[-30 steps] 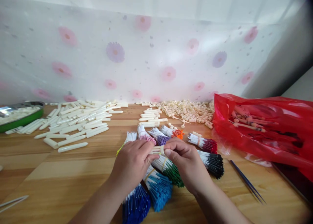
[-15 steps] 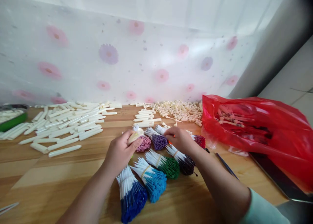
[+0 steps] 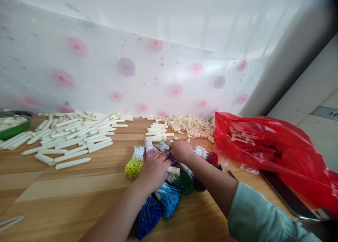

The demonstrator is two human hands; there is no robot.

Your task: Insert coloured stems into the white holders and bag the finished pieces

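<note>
My left hand (image 3: pixel 154 171) is closed around a white pen barrel (image 3: pixel 173 170), whose end sticks out past the fingers. My right hand (image 3: pixel 181 151) reaches over the purple bundle (image 3: pixel 173 158) of thin refill-like sticks, fingers pinched together; what they hold is hidden. Around my hands lie more banded bundles with white stems: yellow (image 3: pixel 133 165), pink (image 3: pixel 151 150), light blue (image 3: pixel 169 199), dark blue (image 3: pixel 148 215), green (image 3: pixel 185 183) and dark red (image 3: pixel 208 155). A dark bundle is partly covered by my right forearm.
White pen barrels (image 3: pixel 76 132) are heaped at the left, beside a green-sided tray (image 3: pixel 16 129). Small cream plastic parts (image 3: pixel 194 125) pile up at the back. An open red plastic bag (image 3: pixel 264 143) holding parts lies at right, over a dark flat object (image 3: pixel 285 194). Tweezers (image 3: pixel 13 221) lie front left.
My left hand has moved right and down with the white barrel, uncovering the yellow bundle. My right hand has shifted slightly left, to the purple bundle. The view has shifted slightly.
</note>
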